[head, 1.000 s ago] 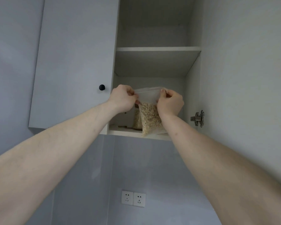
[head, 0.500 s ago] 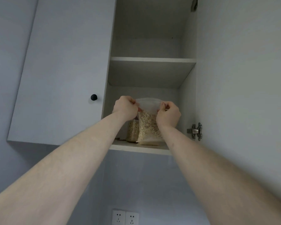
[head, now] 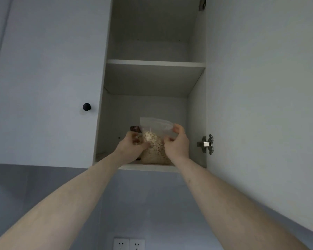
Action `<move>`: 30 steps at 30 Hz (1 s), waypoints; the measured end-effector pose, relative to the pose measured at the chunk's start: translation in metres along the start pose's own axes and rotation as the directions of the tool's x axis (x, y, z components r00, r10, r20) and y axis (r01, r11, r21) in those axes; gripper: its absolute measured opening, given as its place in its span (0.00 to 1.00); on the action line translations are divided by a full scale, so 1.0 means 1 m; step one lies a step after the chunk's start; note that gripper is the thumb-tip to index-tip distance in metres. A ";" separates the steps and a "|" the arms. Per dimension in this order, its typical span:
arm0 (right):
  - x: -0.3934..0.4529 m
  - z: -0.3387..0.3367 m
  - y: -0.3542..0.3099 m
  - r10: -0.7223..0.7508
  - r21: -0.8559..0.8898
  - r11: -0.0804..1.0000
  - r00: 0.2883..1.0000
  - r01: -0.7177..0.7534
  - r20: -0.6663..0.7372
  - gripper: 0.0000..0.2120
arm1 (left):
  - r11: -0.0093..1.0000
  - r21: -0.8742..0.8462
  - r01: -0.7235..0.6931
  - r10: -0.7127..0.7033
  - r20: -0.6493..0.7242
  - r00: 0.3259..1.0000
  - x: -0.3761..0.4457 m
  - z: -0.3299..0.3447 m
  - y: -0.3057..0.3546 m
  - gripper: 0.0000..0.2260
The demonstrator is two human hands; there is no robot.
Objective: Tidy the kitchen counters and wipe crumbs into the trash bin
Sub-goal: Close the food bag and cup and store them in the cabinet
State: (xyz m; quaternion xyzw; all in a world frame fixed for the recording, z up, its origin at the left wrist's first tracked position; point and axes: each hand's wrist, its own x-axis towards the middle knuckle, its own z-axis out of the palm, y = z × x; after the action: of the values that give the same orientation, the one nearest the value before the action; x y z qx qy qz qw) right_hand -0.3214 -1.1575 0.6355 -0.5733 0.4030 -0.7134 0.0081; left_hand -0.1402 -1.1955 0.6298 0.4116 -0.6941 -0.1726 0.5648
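A clear zip bag of oats (head: pixel 154 147) stands on the bottom shelf (head: pixel 148 167) of an open wall cabinet. My right hand (head: pixel 176 143) pinches the bag's upper right corner, thumb and fingers curled on the plastic. At the bag's left side my left hand (head: pixel 132 147) has its fingers curled against the plastic. Behind the left hand stands another bag with a dark top (head: pixel 135 129), mostly hidden.
The cabinet's upper shelf (head: pixel 154 63) holds nothing I can see. The open door (head: pixel 260 87) stands at the right with a metal hinge (head: pixel 207 144). A closed door with a black knob (head: pixel 86 106) is at the left. Two wall sockets (head: pixel 129 244) sit below.
The bag went from hanging at the shelf edge to standing on the bottom shelf. My left hand slid down from the top edge to the bag's side. The view tilted upward.
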 end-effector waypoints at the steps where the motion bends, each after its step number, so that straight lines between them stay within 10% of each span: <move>1: -0.002 -0.004 0.002 -0.005 -0.014 1.000 1.000 0.006 0.024 0.26 | 1.000 -0.018 0.004 -0.003 0.025 1.000 -0.003 0.004 -0.007 0.26; 4: -0.011 -0.013 0.013 -0.070 -0.122 0.989 0.994 0.080 0.082 0.37 | 0.998 -0.008 -0.070 0.070 0.000 0.998 -0.011 0.014 -0.021 0.26; 12: -0.024 -0.012 0.037 -0.236 -0.311 0.888 0.916 0.339 0.325 0.20 | 0.785 0.443 -0.434 0.490 -0.015 0.872 -0.031 0.026 -0.031 0.30; 30: -0.016 -0.006 0.042 -0.061 -0.445 0.852 0.898 0.274 0.435 0.31 | 0.826 0.508 -0.245 0.316 -0.057 0.947 -0.028 0.029 -0.024 0.23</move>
State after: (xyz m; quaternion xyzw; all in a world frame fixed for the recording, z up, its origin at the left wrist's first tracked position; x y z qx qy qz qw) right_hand -0.3402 -1.1749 0.5980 -0.7247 0.5089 -0.4490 -0.1195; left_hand -0.1578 -1.1951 0.5862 0.4467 -0.7269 0.1249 0.5065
